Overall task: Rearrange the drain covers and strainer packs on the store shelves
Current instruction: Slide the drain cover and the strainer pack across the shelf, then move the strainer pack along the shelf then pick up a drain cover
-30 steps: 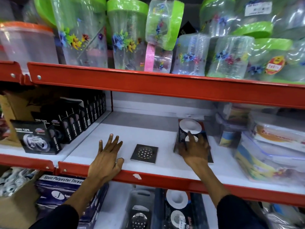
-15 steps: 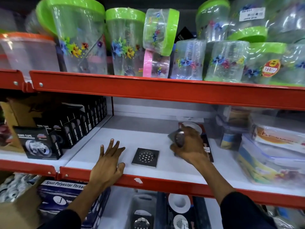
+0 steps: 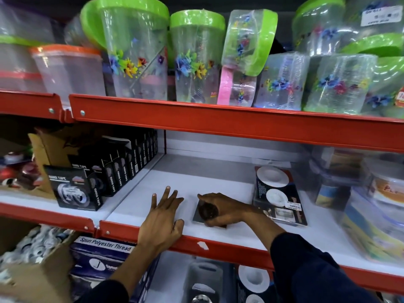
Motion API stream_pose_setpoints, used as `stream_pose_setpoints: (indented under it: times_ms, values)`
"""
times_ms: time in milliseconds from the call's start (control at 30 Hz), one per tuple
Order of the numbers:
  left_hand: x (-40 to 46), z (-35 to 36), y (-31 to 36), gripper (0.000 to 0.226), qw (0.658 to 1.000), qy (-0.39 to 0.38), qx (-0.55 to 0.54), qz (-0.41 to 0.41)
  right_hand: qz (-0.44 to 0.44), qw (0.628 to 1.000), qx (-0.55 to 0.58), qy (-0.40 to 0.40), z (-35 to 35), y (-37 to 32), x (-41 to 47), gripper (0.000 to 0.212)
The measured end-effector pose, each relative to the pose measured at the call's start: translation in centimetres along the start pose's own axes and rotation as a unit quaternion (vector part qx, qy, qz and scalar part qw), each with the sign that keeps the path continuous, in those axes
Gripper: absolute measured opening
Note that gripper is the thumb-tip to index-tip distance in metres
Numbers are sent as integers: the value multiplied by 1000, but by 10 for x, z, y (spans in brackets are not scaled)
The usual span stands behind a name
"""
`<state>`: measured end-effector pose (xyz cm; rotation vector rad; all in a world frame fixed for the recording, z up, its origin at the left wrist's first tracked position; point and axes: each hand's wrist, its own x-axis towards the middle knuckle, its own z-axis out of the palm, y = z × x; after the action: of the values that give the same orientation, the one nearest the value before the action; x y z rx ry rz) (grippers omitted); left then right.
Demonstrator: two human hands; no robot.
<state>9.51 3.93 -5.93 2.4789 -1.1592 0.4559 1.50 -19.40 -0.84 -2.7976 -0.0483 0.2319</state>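
I see my right hand (image 3: 220, 209) curled over what looks like a round strainer, on the square drain cover (image 3: 200, 216); my left hand (image 3: 161, 219) lies flat, empty, on the shelf (image 3: 196, 186).

**Hidden, cropped, blurred**

Right hand (image 3: 220, 209) covers most of the square drain cover (image 3: 200, 215); only its left part shows. Whether one cover or two lie beneath: cannot tell.

Strainer pack (image 3: 277, 193): small label print unreadable, near corner hidden by the wrist.

Clear containers (image 3: 371, 204) at right smeared by blur, cut by the edge.

Lower shelf packs (image 3: 253, 281) cropped at the bottom edge.

Price sticker (image 3: 400, 99) on the top shelf cut off at right.

Cardboard box (image 3: 32, 270): contents blurred, left side cropped.
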Motion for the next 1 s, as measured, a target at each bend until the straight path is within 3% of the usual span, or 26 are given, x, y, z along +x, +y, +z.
stream_pose_setpoints:
  times_ms: [100, 300, 467, 633, 800, 867, 1000]
  values:
    - [0, 0, -1, 75, 1000, -4, 7, -4, 7, 999, -36, 33, 2, -2, -9, 102]
    - [-2, -6, 1, 78, 997, -61, 38, 3, 49, 940, -230, 249, 3, 4, -51, 92]
    - [13, -17, 35, 74, 995, -95, -14, 15, 177, 909, -179, 333, 9, 29, -95, 94]
    - [55, -12, 122, 71, 971, -116, -209, 11, 318, 898, -35, 302, 11, 70, -134, 104]
    - [91, 15, 184, 87, 949, -221, -225, -21, 327, 917, 80, 215, -2, 99, -158, 114]
    - [98, 26, 193, 83, 939, -242, -239, -40, 307, 923, 110, 204, -6, 102, -164, 104]
    - [104, 40, 199, 68, 941, -213, -256, -55, 295, 922, 95, 231, -9, 99, -171, 62]
